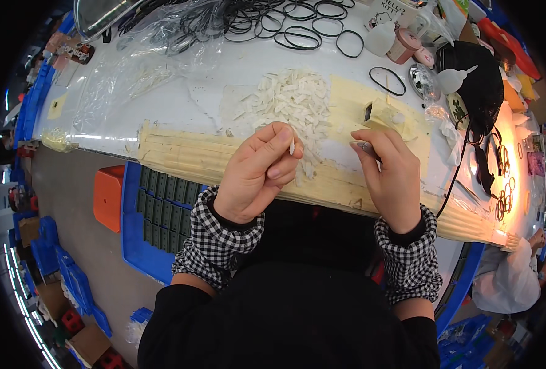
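Observation:
My left hand (257, 169) is closed in a pinch above the table's front edge. Between its thumb and fingers is a small white strip (292, 145). To the right, my right hand (391, 172) curls around a small grey, shiny piece (366, 148), mostly hidden by the fingers, so its kind does not show. A loose pile of white strips (294, 98) lies just beyond my left hand, with some strips trailing toward the edge. Beyond my right hand sits a yellowish wrapped block (391, 119) with a dark end.
Black rubber rings (300, 37) and clear plastic film (150, 67) cover the far side. A pink tub (403, 46), a black bag (473, 80) and a lit lamp area crowd the right. Yellow tape (181, 150) pads the front edge. Below left stand an orange stool (108, 198) and a blue crate (128, 246).

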`<state>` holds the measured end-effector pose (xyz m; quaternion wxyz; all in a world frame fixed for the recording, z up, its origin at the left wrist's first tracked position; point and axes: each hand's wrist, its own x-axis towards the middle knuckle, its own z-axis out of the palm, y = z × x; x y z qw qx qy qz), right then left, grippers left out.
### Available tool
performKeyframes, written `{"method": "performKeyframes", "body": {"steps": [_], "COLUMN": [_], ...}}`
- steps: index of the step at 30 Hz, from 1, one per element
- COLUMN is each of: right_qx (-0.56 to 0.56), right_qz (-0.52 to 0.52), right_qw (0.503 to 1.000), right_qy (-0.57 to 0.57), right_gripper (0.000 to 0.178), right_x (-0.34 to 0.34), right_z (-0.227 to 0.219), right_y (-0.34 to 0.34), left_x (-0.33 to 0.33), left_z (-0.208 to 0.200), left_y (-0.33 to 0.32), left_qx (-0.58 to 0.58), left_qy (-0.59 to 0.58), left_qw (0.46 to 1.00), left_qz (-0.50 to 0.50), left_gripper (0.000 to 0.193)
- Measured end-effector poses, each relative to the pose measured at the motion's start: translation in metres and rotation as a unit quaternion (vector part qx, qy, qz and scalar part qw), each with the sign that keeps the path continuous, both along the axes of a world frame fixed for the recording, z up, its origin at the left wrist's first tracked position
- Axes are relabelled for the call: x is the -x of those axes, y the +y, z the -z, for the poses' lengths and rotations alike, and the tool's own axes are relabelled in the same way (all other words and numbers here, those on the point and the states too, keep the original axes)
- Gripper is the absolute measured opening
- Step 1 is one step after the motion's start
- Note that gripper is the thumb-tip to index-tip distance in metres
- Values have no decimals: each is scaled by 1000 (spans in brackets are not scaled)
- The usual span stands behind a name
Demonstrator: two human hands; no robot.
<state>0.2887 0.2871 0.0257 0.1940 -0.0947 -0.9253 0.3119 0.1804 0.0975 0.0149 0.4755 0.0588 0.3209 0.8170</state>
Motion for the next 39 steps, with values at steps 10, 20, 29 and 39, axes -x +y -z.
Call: {"method": "performKeyframes", "body": {"steps": [10, 20, 29, 39], "right_qx": [-120, 108, 119, 53], "right_qz": [-7, -35, -69, -69], "right_qw": [992, 993, 982, 982], "right_qy": [-29, 38, 132, 169], "right_gripper": [27, 14, 21, 29], "right_x": [11, 11, 5, 6], "right_z": [15, 2, -11, -10], "right_y": [-5, -6, -28, -26], "left_x": [-1, -14, -21, -19], "left_z": [2, -6, -8, -5], "left_y": [2, 15, 27, 24], "left_qx": [-6, 146, 86, 51], "left_qy": [-34, 143, 34, -19], "left_qw": [998, 978, 995, 999], "left_qz": [-57, -50, -41, 6], "left_gripper": [22, 27, 20, 15]}}
